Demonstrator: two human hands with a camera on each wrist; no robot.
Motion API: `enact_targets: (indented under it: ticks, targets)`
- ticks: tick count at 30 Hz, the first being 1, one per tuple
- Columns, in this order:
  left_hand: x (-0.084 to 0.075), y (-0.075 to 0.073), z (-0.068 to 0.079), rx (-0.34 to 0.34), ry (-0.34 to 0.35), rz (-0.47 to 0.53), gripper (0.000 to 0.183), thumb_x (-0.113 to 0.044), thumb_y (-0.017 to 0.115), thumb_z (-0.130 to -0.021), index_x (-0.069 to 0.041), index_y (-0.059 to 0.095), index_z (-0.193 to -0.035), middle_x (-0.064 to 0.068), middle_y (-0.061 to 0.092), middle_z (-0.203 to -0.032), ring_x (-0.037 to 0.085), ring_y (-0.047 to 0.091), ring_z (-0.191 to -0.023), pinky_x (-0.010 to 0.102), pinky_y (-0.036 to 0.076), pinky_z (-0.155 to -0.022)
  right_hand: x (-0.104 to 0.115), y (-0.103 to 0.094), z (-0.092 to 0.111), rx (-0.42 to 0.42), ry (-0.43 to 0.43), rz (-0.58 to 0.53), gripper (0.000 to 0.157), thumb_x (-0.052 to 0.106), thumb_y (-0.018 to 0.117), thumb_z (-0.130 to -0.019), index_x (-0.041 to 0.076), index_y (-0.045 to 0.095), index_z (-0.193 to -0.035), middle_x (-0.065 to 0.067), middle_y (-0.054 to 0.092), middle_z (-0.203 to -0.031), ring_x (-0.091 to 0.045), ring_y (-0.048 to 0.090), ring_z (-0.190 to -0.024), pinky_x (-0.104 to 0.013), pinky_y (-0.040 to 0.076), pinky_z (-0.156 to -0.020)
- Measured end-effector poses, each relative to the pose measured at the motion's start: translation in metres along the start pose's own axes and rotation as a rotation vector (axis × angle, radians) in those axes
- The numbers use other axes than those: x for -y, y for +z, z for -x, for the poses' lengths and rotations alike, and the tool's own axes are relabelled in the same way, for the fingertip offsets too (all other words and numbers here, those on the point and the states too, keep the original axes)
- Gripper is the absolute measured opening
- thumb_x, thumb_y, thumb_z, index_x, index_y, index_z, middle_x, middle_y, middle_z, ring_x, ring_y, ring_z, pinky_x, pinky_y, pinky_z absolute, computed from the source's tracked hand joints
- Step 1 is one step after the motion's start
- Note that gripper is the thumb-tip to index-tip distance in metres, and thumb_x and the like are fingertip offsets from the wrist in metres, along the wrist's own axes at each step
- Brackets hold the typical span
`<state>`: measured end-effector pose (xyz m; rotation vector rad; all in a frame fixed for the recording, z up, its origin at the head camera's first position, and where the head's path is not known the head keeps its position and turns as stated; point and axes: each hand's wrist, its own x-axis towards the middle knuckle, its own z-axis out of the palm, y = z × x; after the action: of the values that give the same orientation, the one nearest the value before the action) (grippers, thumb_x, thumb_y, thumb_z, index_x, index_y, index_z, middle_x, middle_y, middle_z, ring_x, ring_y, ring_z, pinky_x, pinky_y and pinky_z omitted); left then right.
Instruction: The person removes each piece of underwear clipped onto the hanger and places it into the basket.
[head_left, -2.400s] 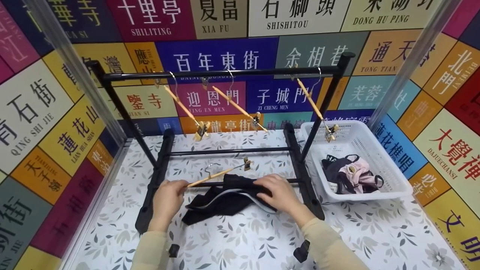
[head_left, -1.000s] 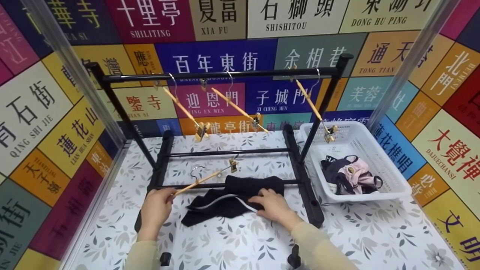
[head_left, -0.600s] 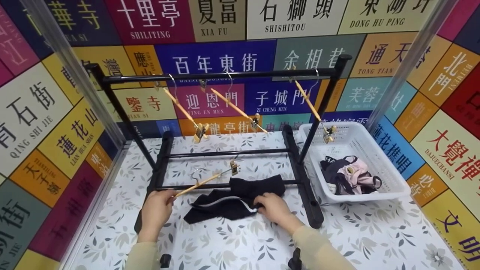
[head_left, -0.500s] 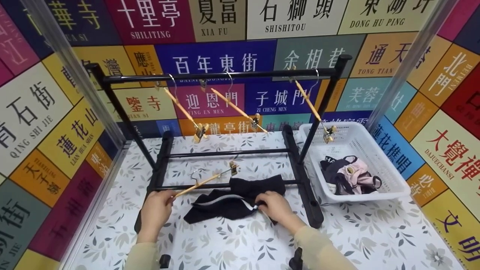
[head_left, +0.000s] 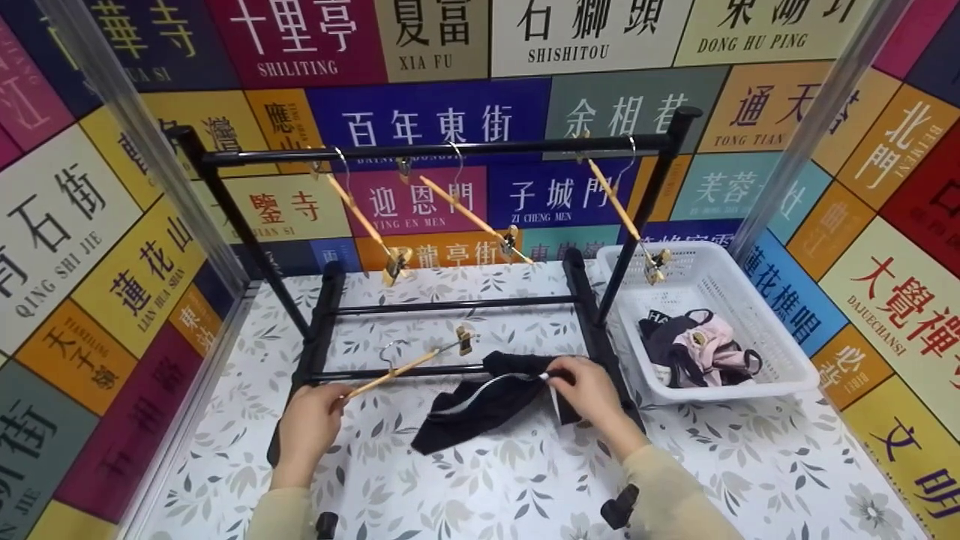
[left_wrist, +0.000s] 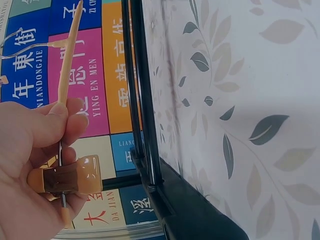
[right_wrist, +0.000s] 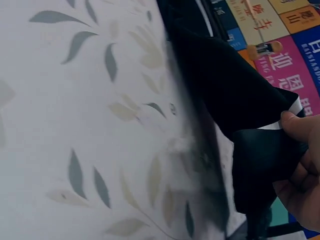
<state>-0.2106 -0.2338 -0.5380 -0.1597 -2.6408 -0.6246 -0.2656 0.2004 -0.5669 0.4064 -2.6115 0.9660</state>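
Note:
My left hand (head_left: 307,424) grips one end of a wooden clip hanger (head_left: 401,369), whose metal hook points up and whose far clip hangs free. In the left wrist view, thumb and fingers of the left hand (left_wrist: 30,142) close round the hanger (left_wrist: 67,75) beside its near clip (left_wrist: 70,175). My right hand (head_left: 589,390) pinches the white edge of a black garment (head_left: 480,412), part of it raised off the table. In the right wrist view, the right hand (right_wrist: 302,167) has the thumb on that edge, and the garment (right_wrist: 225,80) droops in folds. Its exact kind is unclear.
A black rack (head_left: 435,153) stands ahead, with three clip hangers (head_left: 367,217) on its top bar. At right a white basket (head_left: 780,382) holds crumpled dark and pink clothes (head_left: 705,349). Sign-patterned walls enclose the leaf-print table (head_left: 465,502).
My right hand has moved right and up, taking hold of the garment's white edge and drawing the cloth to the right. The left hand keeps the hanger nearly still over the last second.

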Motion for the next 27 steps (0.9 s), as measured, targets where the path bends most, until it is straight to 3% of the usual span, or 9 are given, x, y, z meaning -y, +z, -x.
enact_targets:
  ticks: [13, 21, 27]
  targets:
    - [0.001, 0.0, 0.001, -0.003, 0.018, 0.0, 0.018, 0.001, 0.075, -0.081, -0.013, 0.077, -0.094, 0.003, 0.073, -0.084, 0.029, 0.06, -0.074, 0.048, 0.049, -0.062, -0.008, -0.061, -0.021, -0.115, 0.099, -0.07, 0.014, 0.012, 0.08, -0.082, 0.009, 0.074, -0.094, -0.007, 0.072, -0.091, -0.027, 0.066, -0.083, -0.044, 0.048, -0.08]
    - [0.002, -0.001, 0.001, 0.02, 0.013, -0.009, 0.017, 0.0, 0.074, -0.083, -0.013, 0.077, -0.094, 0.003, 0.073, -0.085, 0.028, 0.06, -0.074, 0.047, 0.048, -0.061, -0.013, -0.094, -0.035, -0.129, 0.148, -0.002, 0.019, 0.018, 0.079, -0.083, 0.006, 0.073, -0.096, -0.012, 0.073, -0.092, -0.031, 0.066, -0.085, -0.045, 0.047, -0.081]
    - [0.004, -0.002, 0.004, 0.004, 0.034, -0.008, 0.017, 0.002, 0.075, -0.081, -0.011, 0.076, -0.093, 0.005, 0.072, -0.083, 0.03, 0.06, -0.074, 0.048, 0.049, -0.062, -0.022, -0.126, -0.047, -0.147, 0.213, -0.025, 0.026, 0.022, 0.077, -0.087, 0.002, 0.072, -0.103, -0.018, 0.072, -0.1, -0.034, 0.066, -0.092, -0.044, 0.047, -0.084]
